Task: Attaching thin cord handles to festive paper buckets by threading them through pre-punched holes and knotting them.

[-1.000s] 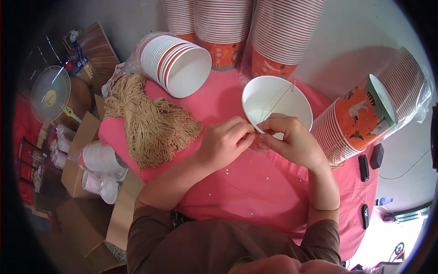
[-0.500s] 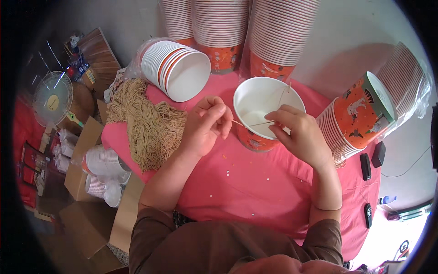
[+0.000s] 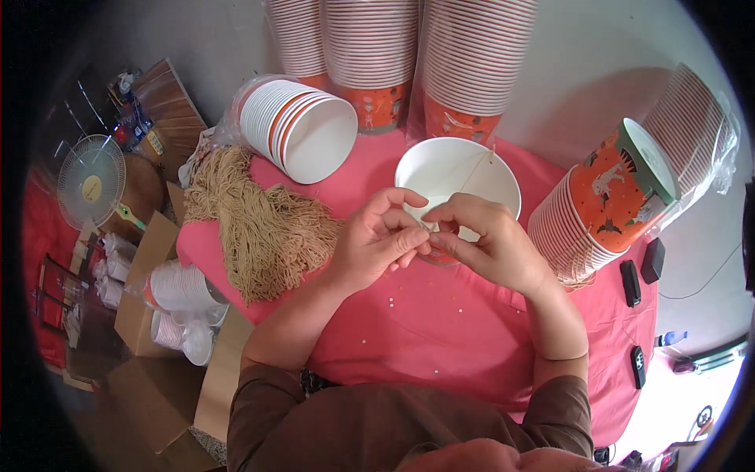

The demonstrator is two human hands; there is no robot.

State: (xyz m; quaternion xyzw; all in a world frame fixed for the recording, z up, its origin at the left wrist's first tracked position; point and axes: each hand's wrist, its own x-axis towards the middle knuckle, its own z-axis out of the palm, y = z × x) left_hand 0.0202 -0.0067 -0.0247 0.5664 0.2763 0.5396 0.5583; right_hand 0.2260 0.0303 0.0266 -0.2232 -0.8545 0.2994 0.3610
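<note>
Both hands meet at the near rim of the white cup (image 3: 458, 185) on the pink table (image 3: 440, 330), left hand (image 3: 377, 245) and right hand (image 3: 484, 240) each pinching a thin string (image 3: 474, 167) stretched across its mouth, apparently to fasten it.

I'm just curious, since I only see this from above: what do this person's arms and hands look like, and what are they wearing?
Both forearms are bare from above the elbow down. The left hand and right hand wear no gloves, and no rings or watch show. Short brown sleeves of a brown top cover the upper arms.
</note>
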